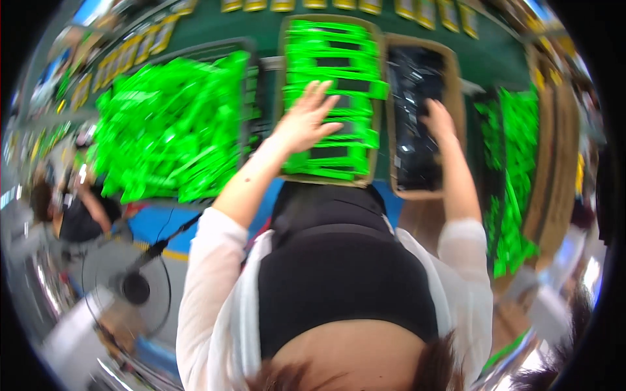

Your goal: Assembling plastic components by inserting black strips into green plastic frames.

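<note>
Over green frames (pixel 334 73), the left hand (pixel 305 124) is splayed; at black pieces (pixel 415 79), the right hand's (pixel 441 121) grip cannot be told.

factory assembly workshop

bright green plastic pieces (pixel 173 124) lie heaped in bulk beside a cardboard tray (pixel 283 58) of lined-up green frames (pixel 326 164) at a green-topped workbench (pixel 208 26). a pedestal fan (pixel 135 288) stands nearby, and a co-worker (pixel 81 221) in dark clothes is at the left.

Bare green tabletop (pixel 489 55) leaves room far right, beyond the right tray (pixel 454 72). Only a narrow gap parts that tray from the middle tray (pixel 282 55). On the left, a crate (pixel 253 85) heaped with green pieces (pixel 169 124) bars low passage; yellow packets (pixel 282 5) line the far side.
</note>
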{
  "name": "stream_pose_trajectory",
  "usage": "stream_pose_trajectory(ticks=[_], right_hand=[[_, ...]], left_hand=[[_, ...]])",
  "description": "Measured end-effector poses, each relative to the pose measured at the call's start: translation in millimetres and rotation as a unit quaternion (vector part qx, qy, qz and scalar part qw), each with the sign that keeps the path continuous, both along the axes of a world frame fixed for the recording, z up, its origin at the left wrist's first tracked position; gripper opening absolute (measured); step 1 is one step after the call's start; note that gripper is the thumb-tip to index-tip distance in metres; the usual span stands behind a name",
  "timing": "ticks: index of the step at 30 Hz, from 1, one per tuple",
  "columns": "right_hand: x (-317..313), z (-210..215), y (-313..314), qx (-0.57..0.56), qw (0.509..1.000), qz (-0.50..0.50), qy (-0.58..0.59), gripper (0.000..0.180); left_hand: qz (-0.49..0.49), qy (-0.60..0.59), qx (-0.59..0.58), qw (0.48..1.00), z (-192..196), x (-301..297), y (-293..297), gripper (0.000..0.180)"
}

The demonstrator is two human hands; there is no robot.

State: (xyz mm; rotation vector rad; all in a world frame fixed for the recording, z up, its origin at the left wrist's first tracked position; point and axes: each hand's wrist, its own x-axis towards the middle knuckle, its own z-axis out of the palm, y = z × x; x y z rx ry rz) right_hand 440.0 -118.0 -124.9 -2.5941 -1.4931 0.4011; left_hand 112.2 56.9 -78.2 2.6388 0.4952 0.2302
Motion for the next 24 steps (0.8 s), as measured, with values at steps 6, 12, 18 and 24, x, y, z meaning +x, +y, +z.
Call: stream_pose_trajectory(ticks=[6,12,18,24], right_hand=[[-7,1,-28,0.021,0.999,-0.04,-0.022,0.027],[-64,38,-27,0.222,0.88,-0.296,0.298,0.023],[-111,59,-13,0.284,0.84,-0.229,0.402,0.016],[-146,89,11,0.188,0.855,-0.166,0.453,0.017]], left_hand=[[0.297,-0.184,0.072,0.934,36,-79,51,0.023],[0.384,0.032,0.165,0.908,36,-174,110,0.018],[0.344,0.051,0.154,0.925,12,-152,144,0.034],[0.274,0.351,0.141,0.884,-15,-103,188,0.046]])
